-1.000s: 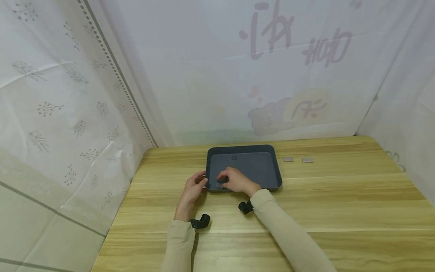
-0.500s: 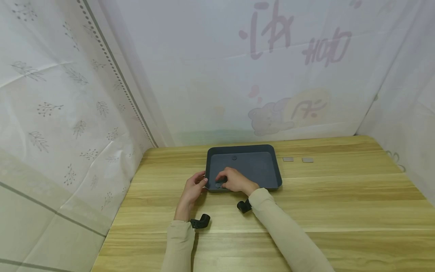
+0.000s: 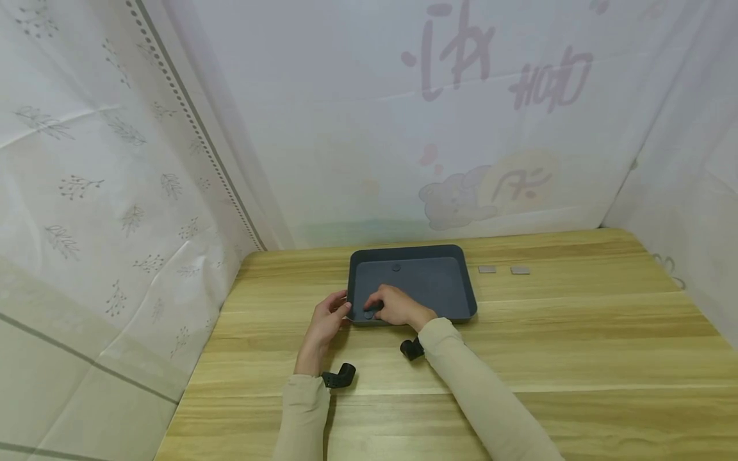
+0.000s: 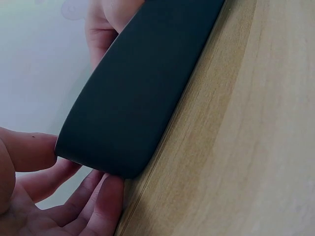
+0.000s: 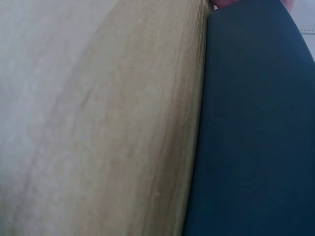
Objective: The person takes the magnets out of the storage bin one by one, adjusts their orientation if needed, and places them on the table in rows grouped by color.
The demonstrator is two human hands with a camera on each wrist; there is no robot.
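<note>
Moved since a second ago, head view: beige right sleeve (image 3: 484, 384) and black right wrist camera (image 3: 411, 349), both slightly leftward against the shallow, rectangular, dark blue-grey tray (image 3: 435, 285). Tray's place on the pale wood-grain table (image 3: 576, 352): unchanged.

Tray: flat, near the table's far edge, a little left of that edge's middle.

Small round dark near disc (image 3: 369, 315): on the tray floor, by the near left corner.

Matching far disc (image 3: 396, 267): on the tray floor, by the far rim, slightly left of its middle.

Thin grey rectangular left plate (image 3: 487, 269) and similar right plate (image 3: 519, 270): on the table, beyond the tray's right rim, near the table's far edge, apart from each other.

Left hand (image 3: 327, 319): at the tray's near left corner, thumb at the rim, fingers outside the wall.

Right hand (image 3: 398, 306): over the tray floor towards the near left corner, fingers bent downward, index finger and thumb close to the near disc; whether anything is pinched cannot be told.

Left wrist view: tray's smooth outer wall, running from the gripped corner to the top edge. Left hand's thumb against the rim, fingertips under the corner; opening about the wall's depth, tray held. Part of the right hand behind the rim.

Right wrist view, blurred: tray wall along the right, table surface left; slivers of fingers at the top edge. Right hand's grip not determinable.
</note>
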